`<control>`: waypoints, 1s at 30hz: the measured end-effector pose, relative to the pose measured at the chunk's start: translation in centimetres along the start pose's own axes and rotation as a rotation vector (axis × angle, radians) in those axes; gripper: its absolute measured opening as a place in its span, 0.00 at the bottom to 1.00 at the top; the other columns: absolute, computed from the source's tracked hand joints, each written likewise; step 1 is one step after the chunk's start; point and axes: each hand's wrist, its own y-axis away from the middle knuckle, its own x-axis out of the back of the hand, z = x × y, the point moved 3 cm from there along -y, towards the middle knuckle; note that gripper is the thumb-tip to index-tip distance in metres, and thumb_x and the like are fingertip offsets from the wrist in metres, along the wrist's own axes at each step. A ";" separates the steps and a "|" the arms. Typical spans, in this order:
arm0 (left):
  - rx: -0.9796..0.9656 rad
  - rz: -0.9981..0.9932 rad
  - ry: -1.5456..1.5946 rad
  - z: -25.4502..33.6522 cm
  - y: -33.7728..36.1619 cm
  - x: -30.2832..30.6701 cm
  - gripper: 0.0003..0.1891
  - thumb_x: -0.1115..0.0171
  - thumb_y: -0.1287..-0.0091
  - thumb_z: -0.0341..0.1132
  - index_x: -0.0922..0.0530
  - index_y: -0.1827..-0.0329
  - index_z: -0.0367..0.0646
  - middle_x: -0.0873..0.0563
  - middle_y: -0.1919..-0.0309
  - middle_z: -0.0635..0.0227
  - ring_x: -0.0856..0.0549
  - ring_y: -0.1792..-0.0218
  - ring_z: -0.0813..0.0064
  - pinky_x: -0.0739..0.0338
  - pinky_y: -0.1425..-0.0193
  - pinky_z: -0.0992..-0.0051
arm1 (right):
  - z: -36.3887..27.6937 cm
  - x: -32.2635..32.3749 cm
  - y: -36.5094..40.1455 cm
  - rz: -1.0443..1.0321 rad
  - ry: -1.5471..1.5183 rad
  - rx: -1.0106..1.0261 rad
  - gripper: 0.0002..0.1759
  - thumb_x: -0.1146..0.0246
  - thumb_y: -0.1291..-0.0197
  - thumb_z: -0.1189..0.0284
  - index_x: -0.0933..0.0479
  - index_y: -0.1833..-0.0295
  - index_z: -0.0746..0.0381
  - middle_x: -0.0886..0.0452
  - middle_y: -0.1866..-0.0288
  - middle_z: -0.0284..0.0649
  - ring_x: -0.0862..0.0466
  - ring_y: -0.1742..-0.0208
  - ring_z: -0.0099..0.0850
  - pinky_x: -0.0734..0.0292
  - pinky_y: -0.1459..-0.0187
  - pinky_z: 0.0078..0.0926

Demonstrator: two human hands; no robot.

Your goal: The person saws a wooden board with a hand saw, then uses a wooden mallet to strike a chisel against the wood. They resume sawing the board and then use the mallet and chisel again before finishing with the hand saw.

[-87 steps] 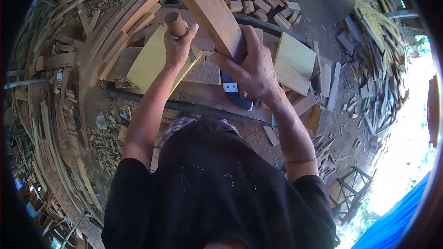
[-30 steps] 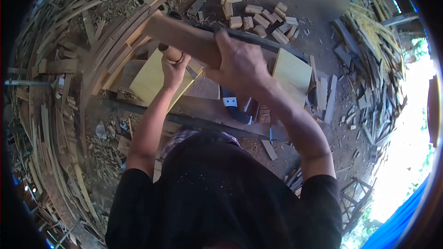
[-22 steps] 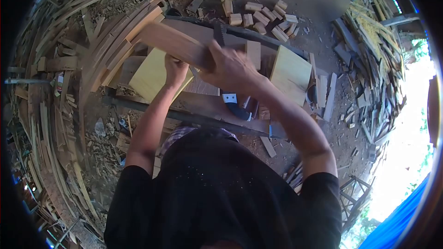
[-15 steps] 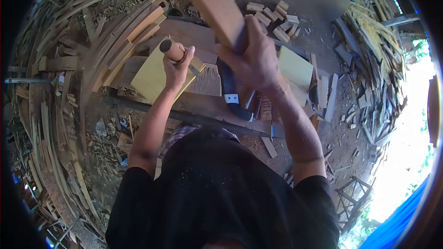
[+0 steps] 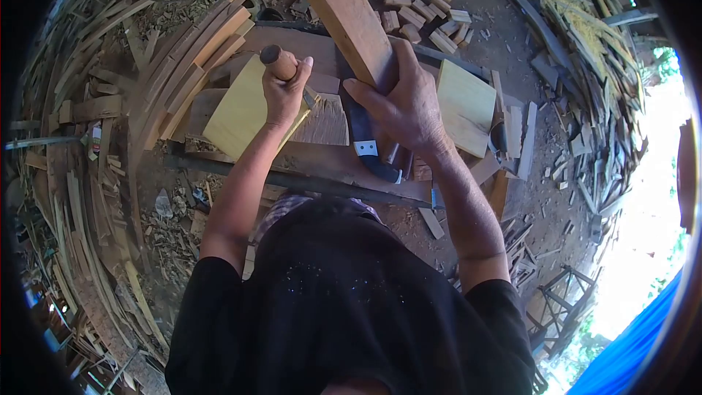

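My left hand (image 5: 284, 99) is wrapped round the wooden handle of a chisel (image 5: 281, 63). The chisel's metal blade points down to the right, at the edge of a yellow board (image 5: 240, 113), beside a brown wood piece (image 5: 326, 123). My right hand (image 5: 409, 106) grips the near end of a thick wooden block (image 5: 344, 18), which slants up and left above the bench. Under my right wrist lies a dark curved tool (image 5: 379, 167) with a white plate on it.
A second yellow board (image 5: 466, 107) lies on the bench (image 5: 307, 162) at the right. Small wood blocks (image 5: 420, 11) lie on the ground beyond. Long planks (image 5: 201, 51) are stacked at the left, and wood scraps are piled at both sides.
The thick block now looks sharper and has shifted slightly, with my right hand a little lower and to the left. My left hand still holds the chisel in nearly the same place.
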 end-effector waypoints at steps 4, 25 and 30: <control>0.049 -0.021 -0.002 0.1 -0.2 0.2 0.12 0.32 0.36 0.28 0.29 0.70 0.44 0.27 0.74 0.79 0.26 0.71 0.87 0.28 0.62 0.81 | 0.4 -0.1 0.0 -0.003 0.002 0.002 0.35 0.27 0.51 0.57 0.31 0.45 0.68 0.18 0.60 0.54 0.15 0.58 0.42 0.22 0.56 0.38; -0.146 -0.104 -0.088 -2.7 0.3 0.4 0.08 0.34 0.42 0.24 0.26 0.74 0.38 0.21 0.81 0.77 0.24 0.72 0.88 0.26 0.65 0.78 | -8.6 0.3 -2.7 0.169 0.043 0.679 0.36 0.28 0.50 0.63 0.38 0.44 0.69 0.19 0.67 0.53 0.15 0.66 0.50 0.20 0.65 0.39; -0.087 0.038 -0.040 -1.2 -1.1 0.5 0.13 0.36 0.44 0.20 0.33 0.77 0.42 0.27 0.78 0.78 0.28 0.73 0.87 0.29 0.64 0.81 | -5.2 -2.2 -4.4 -0.204 0.361 0.319 0.32 0.29 0.51 0.61 0.35 0.47 0.68 0.19 0.67 0.56 0.15 0.65 0.51 0.20 0.66 0.42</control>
